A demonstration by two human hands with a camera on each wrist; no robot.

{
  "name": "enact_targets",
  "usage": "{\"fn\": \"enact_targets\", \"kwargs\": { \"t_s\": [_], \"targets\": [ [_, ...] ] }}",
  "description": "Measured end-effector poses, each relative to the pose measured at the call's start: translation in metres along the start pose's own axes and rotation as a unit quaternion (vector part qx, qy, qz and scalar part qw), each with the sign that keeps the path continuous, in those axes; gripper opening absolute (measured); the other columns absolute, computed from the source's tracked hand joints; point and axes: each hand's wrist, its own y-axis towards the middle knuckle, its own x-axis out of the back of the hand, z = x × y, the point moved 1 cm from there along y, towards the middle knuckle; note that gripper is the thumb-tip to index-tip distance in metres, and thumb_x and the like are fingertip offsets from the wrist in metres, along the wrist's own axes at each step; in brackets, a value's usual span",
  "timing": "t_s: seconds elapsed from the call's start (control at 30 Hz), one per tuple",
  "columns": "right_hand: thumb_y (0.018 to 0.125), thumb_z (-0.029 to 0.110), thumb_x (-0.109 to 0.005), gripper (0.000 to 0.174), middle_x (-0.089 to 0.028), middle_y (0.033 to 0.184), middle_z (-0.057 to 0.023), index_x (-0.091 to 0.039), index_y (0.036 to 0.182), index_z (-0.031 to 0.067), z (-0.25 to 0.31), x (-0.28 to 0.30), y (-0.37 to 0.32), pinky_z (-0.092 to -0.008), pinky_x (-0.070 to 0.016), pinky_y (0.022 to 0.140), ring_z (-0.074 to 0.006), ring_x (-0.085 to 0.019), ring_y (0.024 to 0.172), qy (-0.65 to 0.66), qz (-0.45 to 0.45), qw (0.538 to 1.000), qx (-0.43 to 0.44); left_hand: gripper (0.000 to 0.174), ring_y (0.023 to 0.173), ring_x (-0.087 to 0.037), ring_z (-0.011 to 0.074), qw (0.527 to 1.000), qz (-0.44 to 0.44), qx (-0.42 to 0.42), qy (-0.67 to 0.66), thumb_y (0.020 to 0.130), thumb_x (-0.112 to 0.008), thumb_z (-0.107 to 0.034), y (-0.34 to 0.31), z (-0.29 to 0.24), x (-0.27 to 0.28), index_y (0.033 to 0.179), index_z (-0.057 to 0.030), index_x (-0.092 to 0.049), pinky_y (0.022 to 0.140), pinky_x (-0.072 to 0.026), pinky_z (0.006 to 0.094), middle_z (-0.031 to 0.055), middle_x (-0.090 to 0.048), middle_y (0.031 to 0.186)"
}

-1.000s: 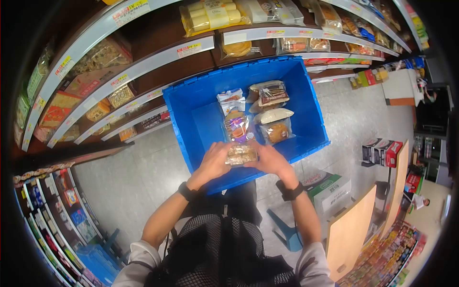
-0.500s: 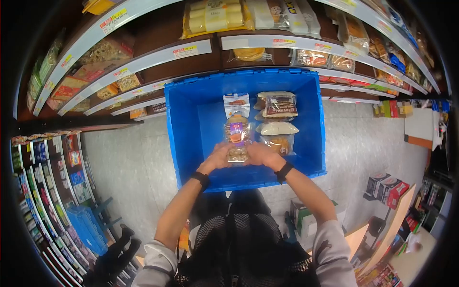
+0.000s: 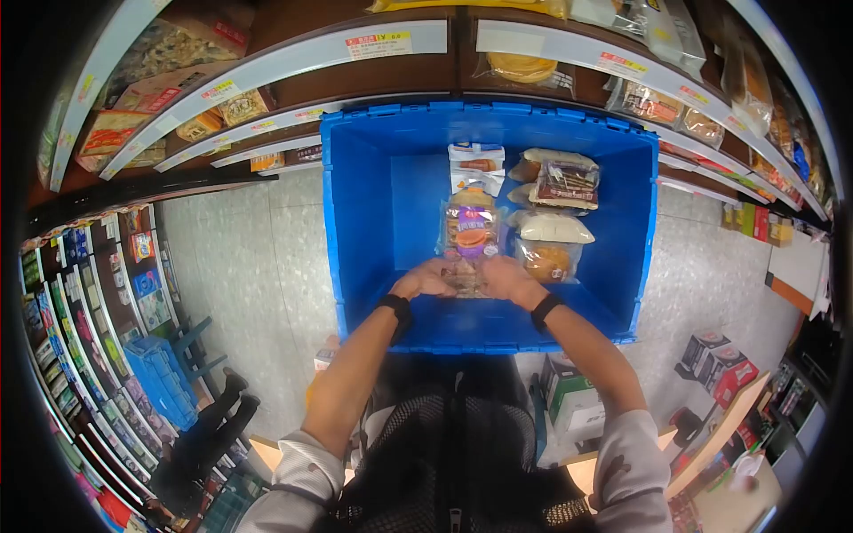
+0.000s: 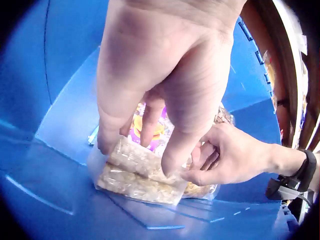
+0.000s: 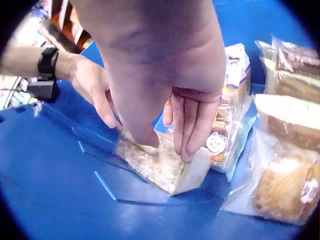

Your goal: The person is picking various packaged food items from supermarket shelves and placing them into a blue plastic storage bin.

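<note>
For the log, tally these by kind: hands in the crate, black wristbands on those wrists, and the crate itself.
Hands, left hand and right hand: 2
Wristbands, left wristband and right wristband: 2
Blue crate: 1
Total: 5

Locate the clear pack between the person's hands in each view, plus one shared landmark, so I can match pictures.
Head: the pack is slightly right of and below centre, between left hand and right hand.
Left wrist: lower centre, beneath the large left hand; the right hand reaches it from the right.
Right wrist: just below centre, beneath the large right hand; the left hand comes from the left.
Shared landmark: the blue bin around it.
</note>
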Motion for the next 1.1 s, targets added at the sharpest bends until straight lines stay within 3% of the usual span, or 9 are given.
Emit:
{"fn": "enact_targets", "kwargs": {
  "t_s": [0.17, 0.27, 0.47, 0.57, 0.6, 0.7, 0.77, 0.8, 1.1],
  "targets": [
    [0.07, 0.034, -0.075, 0.057, -0.065, 0.103, -0.0203, -0.058, 0.109, -0.0024, -0.016, -0.017, 0.027, -0.0414, -0.0515, 0.086, -0.0346, -0.063, 0.1, 0.044, 0.003, 0.997, -0.059, 0.076, 0.124, -0.046, 0.0298, 0.999, -0.017, 0.014, 0.031, 0.071, -0.078, -0.027, 0.011, -0.004, 0.013, 0.136, -0.0053, -0.046, 0.101, -0.0397, 0.0359, 0.0158, -0.047, 0.136],
    [0.068, 0.046, -0.075, 0.059, -0.065, 0.106, -0.0203, -0.067, 0.101, -0.0015, -0.022, -0.007, 0.034, -0.0403, -0.0508, 0.089, -0.0335, -0.063, 0.102, 0.03, 0.059, 0.989, -0.135, 0.088, 0.128, -0.043, 0.0307, 0.998, -0.043, 0.04, 0.038, 0.073, -0.077, -0.036, 0.016, -0.005, 0.019, 0.142, -0.0038, -0.034, 0.104, -0.0375, 0.0372, 0.0188, -0.04, 0.142],
    [0.061, 0.066, -0.072, 0.077, -0.067, 0.092, -0.0231, -0.067, 0.087, -0.0066, -0.032, -0.003, 0.033, -0.038, -0.0527, 0.079, -0.0318, -0.066, 0.09, 0.075, 0.075, 0.977, -0.187, 0.084, 0.129, -0.041, 0.0313, 0.993, -0.053, 0.061, -0.081, 0.083, -0.061, -0.055, 0.038, -0.006, 0.024, 0.139, 0.0024, -0.037, 0.102, -0.0383, 0.0376, 0.0211, -0.041, 0.14],
    [0.059, 0.069, -0.072, 0.085, -0.066, 0.097, -0.0246, -0.066, 0.096, -0.007, -0.044, 0.007, 0.031, -0.0365, -0.0512, 0.082, -0.0321, -0.065, 0.094, 0.142, 0.091, 0.961, -0.218, 0.071, 0.121, -0.05, 0.0342, 0.983, -0.124, 0.11, -0.076, 0.086, -0.058, -0.049, 0.074, 0.02, 0.019, 0.13, 0.0063, -0.046, 0.101, -0.0406, 0.0367, 0.0239, -0.05, 0.133],
    [0.059, 0.069, -0.072, 0.085, -0.066, 0.097, -0.0246, -0.066, 0.096, -0.007, -0.055, 0.0, 0.035, -0.0365, -0.0512, 0.082, -0.0321, -0.065, 0.094, 0.144, 0.095, 0.96, -0.219, 0.08, 0.123, -0.049, 0.0356, 0.979, -0.179, 0.096, -0.017, 0.084, -0.059, -0.051, 0.09, 0.033, 0.016, 0.132, 0.0107, -0.041, 0.102, -0.0406, 0.0383, 0.0259, -0.048, 0.133],
    [0.063, 0.068, -0.072, 0.093, -0.063, 0.107, -0.0264, -0.058, 0.113, -0.0098, -0.082, -0.018, 0.053, -0.0353, -0.048, 0.089, -0.0321, -0.062, 0.102, 0.202, 0.007, 0.957, -0.208, 0.086, 0.131, -0.039, 0.0321, 0.968, -0.22, 0.116, -0.029, 0.085, -0.062, -0.049, 0.101, 0.031, 0.021, 0.141, 0.0067, -0.029, 0.105, -0.037, 0.0379, 0.0218, -0.037, 0.143],
    [0.066, 0.061, -0.074, 0.095, -0.058, 0.119, -0.0266, -0.049, 0.125, -0.0092, -0.083, -0.014, 0.06, -0.0353, -0.0442, 0.095, -0.0325, -0.058, 0.111, 0.332, -0.08, 0.928, -0.15, 0.089, 0.132, -0.038, 0.0328, 0.973, -0.179, 0.123, -0.079, 0.083, -0.066, -0.045, 0.101, 0.027, 0.028, 0.143, 0.0052, -0.025, 0.107, -0.0351, 0.0391, 0.0218, -0.033, 0.145],
    [0.069, 0.055, -0.076, 0.09, -0.056, 0.124, -0.025, -0.047, 0.129, -0.0057, -0.082, -0.017, 0.065, -0.035, -0.042, 0.098, -0.0316, -0.055, 0.115, 0.365, -0.088, 0.909, -0.181, 0.088, 0.132, -0.038, 0.0325, 0.976, -0.168, 0.1, -0.1, 0.083, -0.067, -0.043, 0.105, 0.026, 0.029, 0.144, 0.0045, -0.024, 0.107, -0.035, 0.0392, 0.0215, -0.033, 0.146],
    [0.068, 0.044, -0.079, 0.083, -0.06, 0.119, -0.0215, -0.049, 0.127, -0.005, -0.082, -0.007, 0.082, -0.0349, -0.0453, 0.093, -0.0306, -0.059, 0.109, 0.337, -0.117, 0.916, -0.183, 0.082, 0.134, -0.035, 0.0302, 0.971, -0.174, 0.017, -0.164, 0.082, -0.067, -0.024, 0.097, 0.013, 0.038, 0.146, 0.0021, -0.023, 0.107, -0.0345, 0.0388, 0.0223, -0.029, 0.148]
  ]
}}
